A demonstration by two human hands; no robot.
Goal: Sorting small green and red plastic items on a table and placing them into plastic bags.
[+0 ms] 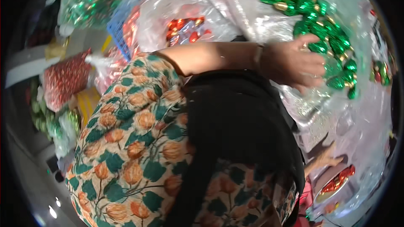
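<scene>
Hand on the green ornaments

Ornaments (pixel 324 29), glossy green with gold caps, run in a strung cluster down the far right of the scene, lying on crinkled clear plastic (pixel 252 21). One hand (pixel 296 63) reaches across to them from the left, its bare forearm stretched over the person's black cloth (pixel 240 122). Which hand it is I cannot say for sure from this angle; it looks like the left one. A band sits at the wrist. The fingers (pixel 313 69) are spread loosely and lie against the green ornaments, the thumb up near the top of the cluster; they touch but do not close round any one piece. The other hand is out of sight.

Near and left, a sleeve (pixel 130 143) printed with orange flowers and green leaves fills much of the view. Beyond it, far and centre, a clear bag of red ornaments (pixel 185 29) lies just beside a blue crate (pixel 120 25). Farther left sits another bag of green ornaments (pixel 90 0), and below that a red glittery bundle (pixel 67 77). At the near right, another person's hand (pixel 324 159) rests above a dish of red ornaments (pixel 336 183), well apart from the reaching hand.
</scene>
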